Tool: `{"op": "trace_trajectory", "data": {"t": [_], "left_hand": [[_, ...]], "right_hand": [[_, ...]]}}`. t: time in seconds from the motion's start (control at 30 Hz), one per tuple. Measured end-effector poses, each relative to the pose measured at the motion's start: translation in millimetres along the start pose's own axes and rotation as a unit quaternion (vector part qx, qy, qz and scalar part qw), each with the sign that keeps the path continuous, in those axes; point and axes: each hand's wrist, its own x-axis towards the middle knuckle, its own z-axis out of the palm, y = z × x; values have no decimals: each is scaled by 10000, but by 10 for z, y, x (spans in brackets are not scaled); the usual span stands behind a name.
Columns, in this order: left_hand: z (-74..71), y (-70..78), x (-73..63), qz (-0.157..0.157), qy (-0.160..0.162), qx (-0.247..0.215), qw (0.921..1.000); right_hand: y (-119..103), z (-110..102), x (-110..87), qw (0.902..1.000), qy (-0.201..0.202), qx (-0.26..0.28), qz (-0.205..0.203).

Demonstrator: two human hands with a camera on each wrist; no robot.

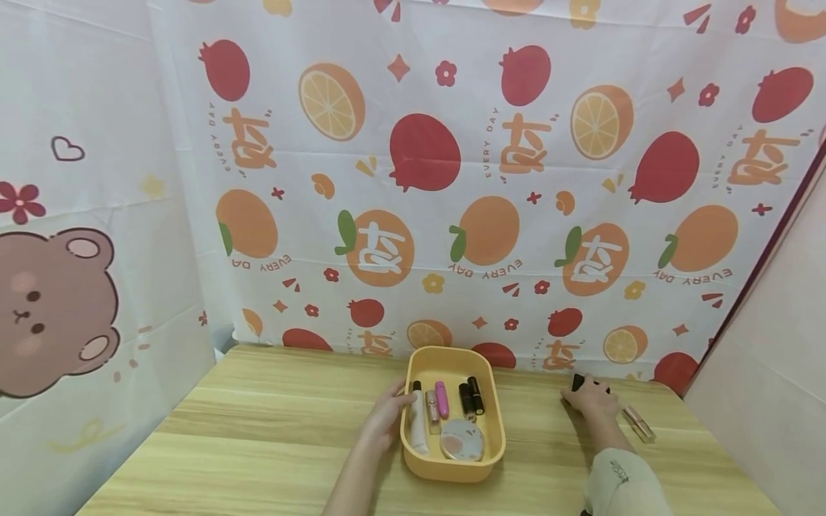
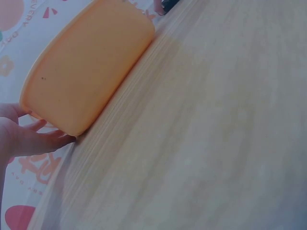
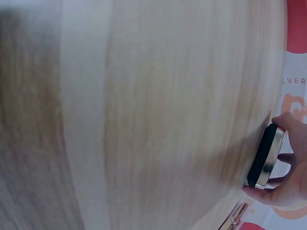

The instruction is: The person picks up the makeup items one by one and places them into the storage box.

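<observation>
Here, the left hand (image 1: 385, 416) grips the yellow basket (image 1: 452, 471) at nine o'clock, while the right hand (image 1: 596, 402) holds a shiny-edged black case (image 3: 263, 154), well apart toward the basket's three o'clock.

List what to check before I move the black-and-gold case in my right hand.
1. Right hand has the black-and-gold case: ok, held at opposite ends.
2. Left hand is on the yellow bin: ok, holding its left side.
3. Bin stands upright on the table: ok.
4. Bin has space: ok, some bare floor shows among the contents.
5. Slim tube is in the bin: not ok, it lies on the table by the right hand.
6. Case is clear of the table: cannot tell.
</observation>
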Motion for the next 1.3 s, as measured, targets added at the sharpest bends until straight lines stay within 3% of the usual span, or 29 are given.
{"op": "trace_trajectory", "data": {"t": [0.87,1.03,1.3], "left_hand": [[33,12,8,-81,104,-43,9999],[30,7,15,-62,46,-20,10000],[41,14,23,-2,206,273,9994]], "right_hand": [[17,8,26,9972,199,452,569],[18,-29,7,9958,199,652,607],[21,-60,-21,9962,130,698,504]]}}
